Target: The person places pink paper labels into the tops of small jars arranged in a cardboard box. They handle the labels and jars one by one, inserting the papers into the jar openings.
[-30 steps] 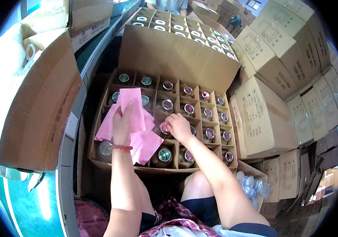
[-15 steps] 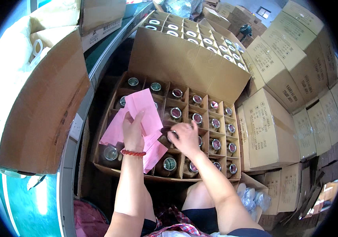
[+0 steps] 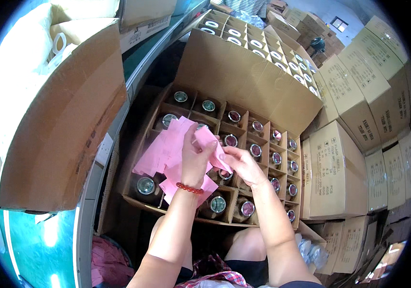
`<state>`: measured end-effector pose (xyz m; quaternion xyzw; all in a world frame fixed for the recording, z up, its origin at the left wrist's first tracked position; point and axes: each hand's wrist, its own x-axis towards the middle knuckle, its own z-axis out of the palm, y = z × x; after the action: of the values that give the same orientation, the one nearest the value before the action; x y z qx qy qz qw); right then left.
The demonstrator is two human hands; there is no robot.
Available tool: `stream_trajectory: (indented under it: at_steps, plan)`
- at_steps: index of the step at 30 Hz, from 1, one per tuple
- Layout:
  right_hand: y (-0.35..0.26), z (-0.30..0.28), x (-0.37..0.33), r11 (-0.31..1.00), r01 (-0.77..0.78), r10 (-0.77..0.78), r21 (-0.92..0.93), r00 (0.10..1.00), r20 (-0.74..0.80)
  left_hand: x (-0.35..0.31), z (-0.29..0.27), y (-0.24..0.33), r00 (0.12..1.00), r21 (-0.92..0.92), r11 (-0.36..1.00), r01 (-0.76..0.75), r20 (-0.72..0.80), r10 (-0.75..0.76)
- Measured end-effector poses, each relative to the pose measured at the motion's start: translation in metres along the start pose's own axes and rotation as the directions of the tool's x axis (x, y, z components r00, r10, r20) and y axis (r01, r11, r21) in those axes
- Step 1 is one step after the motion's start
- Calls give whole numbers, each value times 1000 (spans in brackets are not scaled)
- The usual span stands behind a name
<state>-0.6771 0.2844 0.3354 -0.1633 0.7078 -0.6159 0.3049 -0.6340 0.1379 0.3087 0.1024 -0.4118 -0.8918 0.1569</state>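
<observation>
Head view: our left hand (image 3: 195,156) is clamped on a fanned bunch of pink sheets (image 3: 153,156); our right hand (image 3: 246,165) pinches the bunch's right edge, fingertips together. We read the step as separating one sheet (exact count under the fingers hidden); the next move calls for a clean single pull. Sheets look thin, creased, loosely overlapped, above a divided carton (image 3: 144,204) of glass flasks (image 3: 218,205), some mouths showing pink.

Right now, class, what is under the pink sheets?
Below the pink sheets is a divided carton; glass flasks show around the sheets' edges. What the compartments directly beneath hold is covered and cannot be seen.
</observation>
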Motion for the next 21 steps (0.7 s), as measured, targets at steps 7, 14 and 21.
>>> stream_trajectory:
  at_steps: [7,14,21]
  plan:
    - [-32,-23,57,740,187,-408,-646,889,-209,14,-24,6,935,675,722,-155,-135,327]
    - [-44,-63,195,-218,64,-304,-974,944,130,24,-96,41,968,988,125,93,-119,219]
    - [2,-23,238,-395,13,-203,-918,974,102,23,-88,19,998,995,-99,11,-4,66]
